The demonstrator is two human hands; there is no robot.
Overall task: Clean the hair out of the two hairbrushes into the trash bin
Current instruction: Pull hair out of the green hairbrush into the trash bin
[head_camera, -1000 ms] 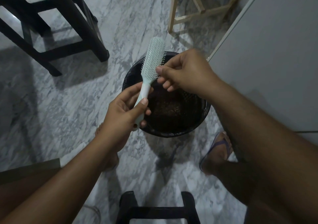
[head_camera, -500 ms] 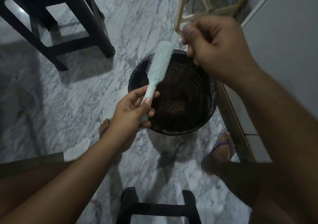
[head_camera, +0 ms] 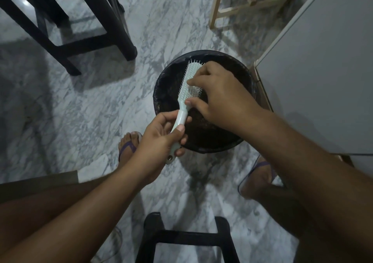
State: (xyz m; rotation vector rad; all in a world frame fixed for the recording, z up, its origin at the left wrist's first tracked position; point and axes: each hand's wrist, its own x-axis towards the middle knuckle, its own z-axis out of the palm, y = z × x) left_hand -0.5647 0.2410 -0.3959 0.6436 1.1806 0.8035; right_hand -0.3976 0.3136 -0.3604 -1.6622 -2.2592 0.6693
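Observation:
A pale green hairbrush (head_camera: pixel 186 89) is held over the round black trash bin (head_camera: pixel 161 84), bristles facing right. My left hand (head_camera: pixel 159 139) grips its handle near the bin's front rim. My right hand (head_camera: pixel 220 97) lies against the bristled head, thumb near the neck and fingertips pinched among the bristles; I cannot tell whether any hair is between them. Dark matted contents lie inside the bin. Only one hairbrush is in view.
A black stool (head_camera: pixel 66 26) stands on the marble floor at the upper left, another black stool (head_camera: pixel 187 236) right below me. Pale wooden legs (head_camera: pixel 232 10) rise at the top right beside a white cabinet (head_camera: pixel 323 70). Both my sandalled feet flank the bin.
My right hand, raised above the bin half a second ago, has come back down onto the brush's bristles. The left hand has kept the handle and tilted the brush slightly.

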